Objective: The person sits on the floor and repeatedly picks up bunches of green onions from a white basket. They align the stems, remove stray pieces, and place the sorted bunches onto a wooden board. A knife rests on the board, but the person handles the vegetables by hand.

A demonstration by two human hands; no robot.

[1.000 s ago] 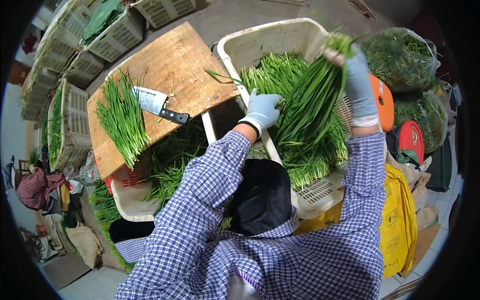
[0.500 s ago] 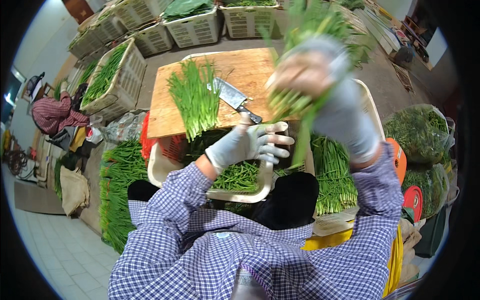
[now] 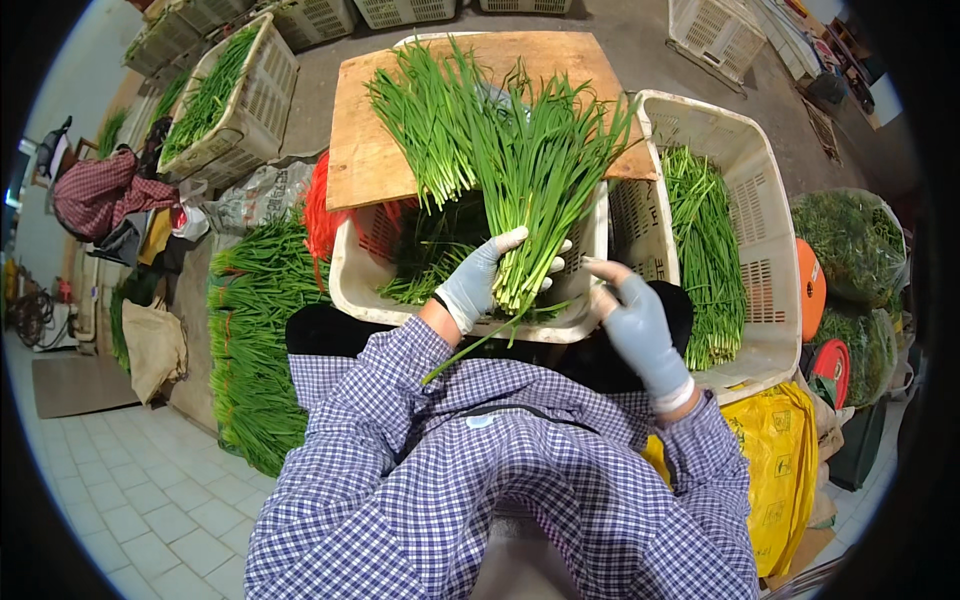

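Observation:
My left hand (image 3: 478,280), in a pale glove with bare-looking fingertips, is closed round the white stem ends of a bunch of garlic chives (image 3: 540,165). The green leaves fan out over the wooden board (image 3: 360,160). One loose blade (image 3: 470,350) hangs from the bunch toward my lap. Just right of the stems, my gloved right hand (image 3: 640,330) has thumb and forefinger apart, with nothing visible between them. Another pile of chives (image 3: 425,115) lies on the board. Behind the held leaves only a sliver of the cleaver (image 3: 495,95) shows.
Under the board stands a white basket (image 3: 345,290) with loose greens. A second basket (image 3: 775,220) on the right holds more chives (image 3: 700,250). Tied chive bundles (image 3: 255,350) are stacked at the left. A person (image 3: 105,195) sits at the far left, near a filled crate (image 3: 245,110).
The bunch has come down from my raised right hand into my left hand. My right hand has moved lower and let go. The view has shifted, and the cleaver is now mostly covered.

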